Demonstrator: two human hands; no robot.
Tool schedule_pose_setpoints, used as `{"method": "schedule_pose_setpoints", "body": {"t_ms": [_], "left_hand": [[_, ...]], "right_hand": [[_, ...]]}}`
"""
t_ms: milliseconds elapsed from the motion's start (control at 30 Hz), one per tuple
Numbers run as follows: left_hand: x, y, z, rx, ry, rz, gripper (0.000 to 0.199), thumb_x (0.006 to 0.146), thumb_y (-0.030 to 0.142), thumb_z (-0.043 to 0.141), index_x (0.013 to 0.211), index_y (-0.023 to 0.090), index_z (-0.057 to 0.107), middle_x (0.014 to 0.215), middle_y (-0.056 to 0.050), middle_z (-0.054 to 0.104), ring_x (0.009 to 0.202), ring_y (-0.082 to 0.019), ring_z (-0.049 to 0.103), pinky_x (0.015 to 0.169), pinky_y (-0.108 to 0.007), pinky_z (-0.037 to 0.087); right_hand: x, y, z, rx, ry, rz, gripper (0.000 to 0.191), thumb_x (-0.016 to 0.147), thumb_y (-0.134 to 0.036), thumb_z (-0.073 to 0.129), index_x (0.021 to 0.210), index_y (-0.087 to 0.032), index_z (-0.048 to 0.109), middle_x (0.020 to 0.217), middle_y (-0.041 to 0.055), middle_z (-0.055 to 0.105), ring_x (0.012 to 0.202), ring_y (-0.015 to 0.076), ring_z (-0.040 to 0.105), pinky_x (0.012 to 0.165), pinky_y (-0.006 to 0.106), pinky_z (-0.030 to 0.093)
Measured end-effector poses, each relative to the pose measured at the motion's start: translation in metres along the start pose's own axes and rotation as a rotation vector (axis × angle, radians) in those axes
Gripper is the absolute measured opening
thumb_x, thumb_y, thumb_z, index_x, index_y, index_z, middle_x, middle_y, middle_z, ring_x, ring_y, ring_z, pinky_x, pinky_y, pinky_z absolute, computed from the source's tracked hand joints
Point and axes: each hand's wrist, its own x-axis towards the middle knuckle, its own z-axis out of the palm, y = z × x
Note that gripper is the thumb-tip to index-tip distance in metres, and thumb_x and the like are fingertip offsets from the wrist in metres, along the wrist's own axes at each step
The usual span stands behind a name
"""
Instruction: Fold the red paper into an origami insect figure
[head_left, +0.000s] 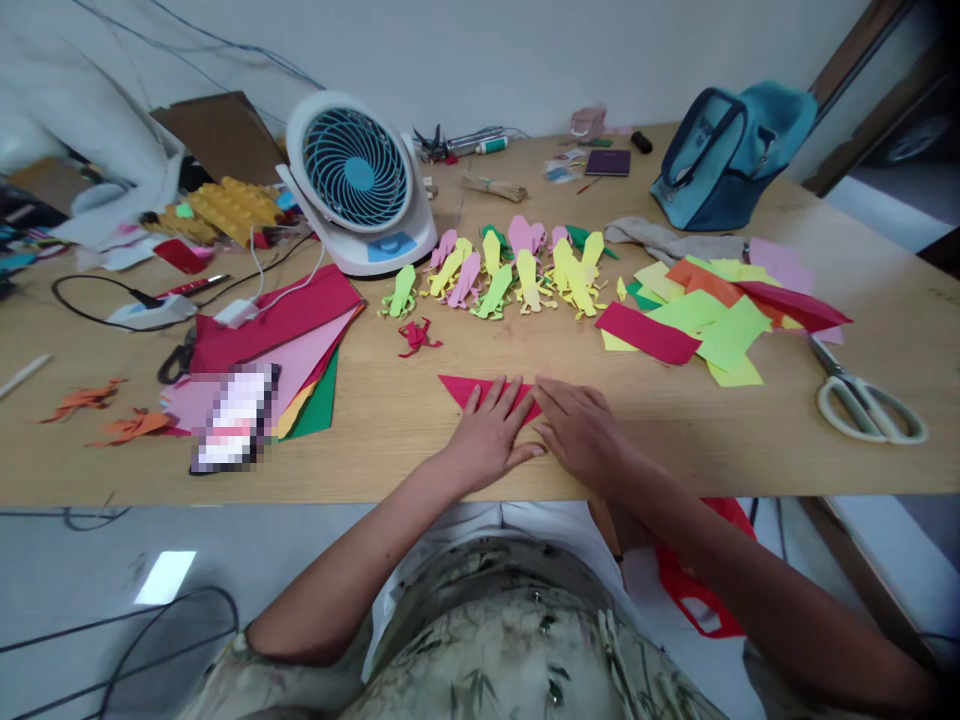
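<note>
A red sheet of paper (466, 388), folded to a pointed triangle, lies flat on the wooden table (375, 440) in front of me. My left hand (491, 430) rests on it with fingers stretched out and slightly apart. My right hand (581, 425) lies flat at the paper's right end, its fingers extended and covering that end. Just beyond is a small red folded paper figure (419, 338). Behind that stand rows of folded paper figures (528, 280) in yellow, green and pink.
Loose coloured paper pieces (682, 320) and scissors (870, 400) lie to the right. At left are a stack of coloured paper (315, 400), a blurred-out phone-like object (236, 420) and orange paper figures (135, 427). A fan (360, 175) and a blue bag (731, 155) stand behind.
</note>
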Motion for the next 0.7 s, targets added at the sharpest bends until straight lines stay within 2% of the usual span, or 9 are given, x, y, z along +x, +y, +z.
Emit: {"method": "schedule_pose_setpoints", "body": {"t_ms": [133, 333, 533, 700], "left_hand": [[-0.001, 0.001, 0.002, 0.006, 0.038, 0.007, 0.074, 0.099, 0.057, 0.04, 0.156, 0.012, 0.031, 0.165, -0.02, 0.022, 0.154, -0.037, 0.018, 0.12, -0.06, 0.021], [-0.005, 0.002, 0.003, 0.012, 0.074, 0.002, 0.063, 0.102, 0.044, 0.034, 0.156, 0.011, 0.03, 0.165, -0.017, 0.025, 0.153, -0.035, 0.02, 0.121, -0.057, 0.022], [-0.008, 0.002, 0.005, 0.03, 0.116, -0.067, 0.06, 0.104, 0.048, 0.03, 0.155, 0.015, 0.034, 0.165, -0.016, 0.025, 0.153, -0.032, 0.024, 0.121, -0.053, 0.026], [-0.012, 0.005, 0.008, 0.033, 0.175, -0.178, 0.069, 0.102, 0.059, 0.032, 0.152, 0.012, 0.039, 0.163, -0.02, 0.028, 0.151, -0.034, 0.028, 0.12, -0.05, 0.03]], "right_hand": [[0.003, -0.004, 0.012, 0.031, -0.002, -0.016, 0.054, 0.102, -0.029, 0.034, 0.15, -0.006, 0.041, 0.156, 0.0197, 0.043, 0.145, 0.0268, 0.04, 0.118, 0.047, 0.029], [-0.003, 0.002, 0.017, -0.013, 0.011, 0.044, 0.055, 0.102, -0.038, 0.036, 0.15, -0.011, 0.043, 0.158, 0.0176, 0.039, 0.147, 0.0296, 0.037, 0.117, 0.054, 0.031], [-0.004, 0.0, 0.013, -0.038, -0.01, 0.085, 0.053, 0.102, -0.036, 0.036, 0.149, -0.013, 0.045, 0.159, 0.0154, 0.039, 0.147, 0.0299, 0.038, 0.116, 0.058, 0.032], [-0.005, -0.003, 0.014, -0.005, 0.027, 0.145, 0.053, 0.101, -0.034, 0.037, 0.15, -0.013, 0.044, 0.159, 0.0156, 0.039, 0.146, 0.0293, 0.039, 0.117, 0.055, 0.03]]}}
